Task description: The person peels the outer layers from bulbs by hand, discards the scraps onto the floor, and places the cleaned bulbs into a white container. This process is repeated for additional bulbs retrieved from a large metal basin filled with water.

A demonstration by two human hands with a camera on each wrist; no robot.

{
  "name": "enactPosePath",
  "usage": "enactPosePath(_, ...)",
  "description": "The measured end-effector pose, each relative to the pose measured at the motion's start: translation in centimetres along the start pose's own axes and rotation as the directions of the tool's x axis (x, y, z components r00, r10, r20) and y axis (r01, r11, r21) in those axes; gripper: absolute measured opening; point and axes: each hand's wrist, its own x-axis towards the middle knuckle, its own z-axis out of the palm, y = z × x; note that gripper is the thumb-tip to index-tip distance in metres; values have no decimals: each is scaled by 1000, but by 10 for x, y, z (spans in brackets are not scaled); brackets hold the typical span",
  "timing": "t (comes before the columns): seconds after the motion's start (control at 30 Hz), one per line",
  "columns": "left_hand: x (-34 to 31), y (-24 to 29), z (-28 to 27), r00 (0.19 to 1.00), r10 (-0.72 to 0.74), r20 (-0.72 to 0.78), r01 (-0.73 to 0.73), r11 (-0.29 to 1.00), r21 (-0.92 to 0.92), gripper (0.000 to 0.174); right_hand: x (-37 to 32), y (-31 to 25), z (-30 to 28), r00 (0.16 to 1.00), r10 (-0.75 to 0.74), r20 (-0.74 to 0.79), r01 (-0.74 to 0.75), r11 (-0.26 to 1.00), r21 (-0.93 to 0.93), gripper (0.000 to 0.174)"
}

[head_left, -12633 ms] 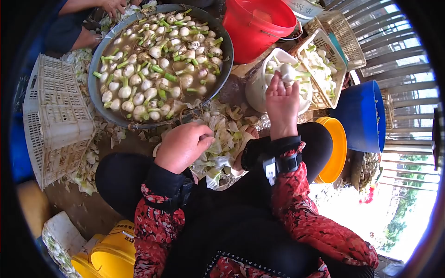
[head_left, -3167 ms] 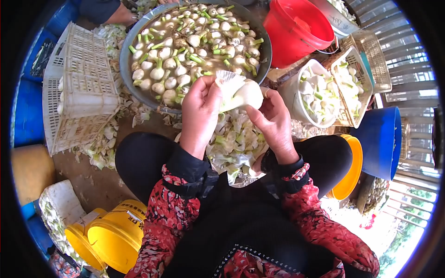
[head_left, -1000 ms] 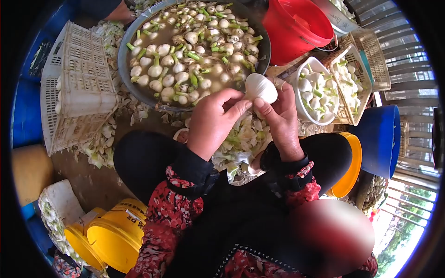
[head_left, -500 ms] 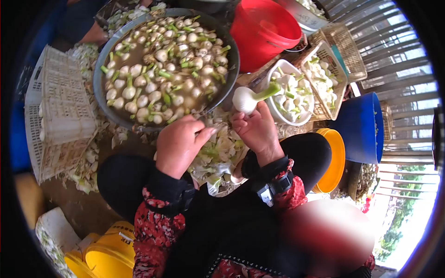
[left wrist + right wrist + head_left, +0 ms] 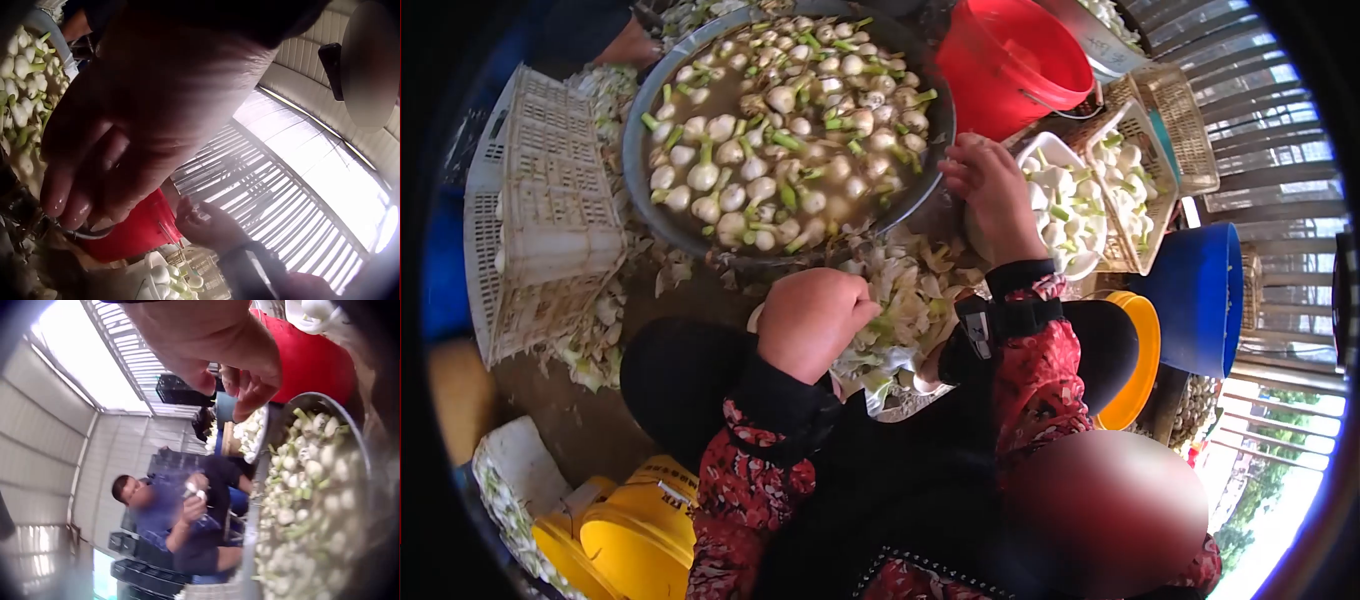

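My left hand [image 5: 808,325] hovers over a heap of garlic peelings [image 5: 905,285], back upward and fingers loosely bent. Nothing shows in its grasp in the left wrist view. My right hand [image 5: 998,195] is raised between the round grey tub [image 5: 636,165] and the white bucket [image 5: 1084,268], its fingers slightly curved and holding nothing. Unpeeled garlic bulbs [image 5: 703,177] with short green stems float in the tub's brown water. White peeled garlic bulbs [image 5: 1055,205] fill the bucket beside my right wrist.
Behind the white bucket stand a red bucket [image 5: 990,85] and a crate of peeled garlic [image 5: 1116,235]. Blue [image 5: 1200,295] and yellow [image 5: 1138,370] buckets are at right. A plastic crate [image 5: 550,220] stands at left. Another person [image 5: 165,512] sits beyond the tub, holding white bulbs.
The peeled garlic bulb that my right hand held half a second ago is out of it. That hand has moved up and right, toward the red bucket. My left hand stays low.
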Motion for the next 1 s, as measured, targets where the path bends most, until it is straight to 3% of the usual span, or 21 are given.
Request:
enactPosePath(0.03,0,2,-2,999,-30,35,29,999,20,21,12,26,-4,998,8,59,20,887,-461,37)
enactPosePath(0.07,1,4,-4,996,-59,64,56,998,39,23,21,48,-5,992,37,121,78,573,-816,38)
enactPosePath(0.13,3,7,-10,994,-70,84,65,996,55,21,27,79,3,960,-42,275,278,143,-950,39)
enactPosePath(0.17,4,7,-11,993,-58,105,52,997,60,19,31,99,3,936,-129,328,338,68,-939,38)
enactPosePath(0.2,5,4,-8,993,-66,103,59,996,65,19,37,106,6,934,-126,333,344,73,-936,38)
enactPosePath(0.27,6,-5,1,998,-11,-65,6,997,-75,19,56,118,14,977,-32,212,194,-297,-935,40)
enactPosePath(0.33,8,-5,2,992,-24,-127,19,999,-34,23,76,125,18,986,29,165,166,-302,-939,43)
enactPosePath(0.4,10,-6,3,982,-29,-188,29,1000,0,28,87,131,17,972,209,104,186,-430,-883,48)
enactPosePath(0.43,11,-7,3,987,-52,-155,52,999,-5,28,91,134,18,969,226,99,196,-462,-865,60)
enactPosePath(0.53,13,-5,0,989,-85,-119,85,996,-5,29,91,143,16,961,240,137,248,-528,-813,64)
enactPosePath(0.67,11,-7,-1,988,-96,-124,92,995,-31,29,78,136,21,938,277,210,327,-500,-802,66)
enactPosePath(0.7,11,-7,-1,988,-97,-124,94,995,-34,29,78,132,18,920,301,249,358,-396,-846,62)
enactPosePath(0.73,12,-7,-2,978,-115,-174,99,991,-95,29,76,126,12,919,302,252,362,-399,-842,62)
enactPosePath(0.8,15,-5,-3,964,-137,-228,101,982,-161,30,60,112,3,905,153,397,409,-58,-911,59)
enactPosePath(0.83,17,-2,-4,936,-152,-319,82,971,-222,31,38,90,18,900,157,408,399,85,-913,47)
enactPosePath(0.87,19,1,-5,899,-170,-405,57,959,-277,32,20,79,24,901,155,405,396,82,-914,47)
enactPosePath(0.93,23,2,-7,898,-212,-385,87,944,-318,37,-12,68,33,881,-91,465,447,484,-752,45)
enactPosePath(1.0,26,3,-6,839,-306,-449,104,901,-421,43,-47,52,47,866,-110,487,466,529,-709,45)
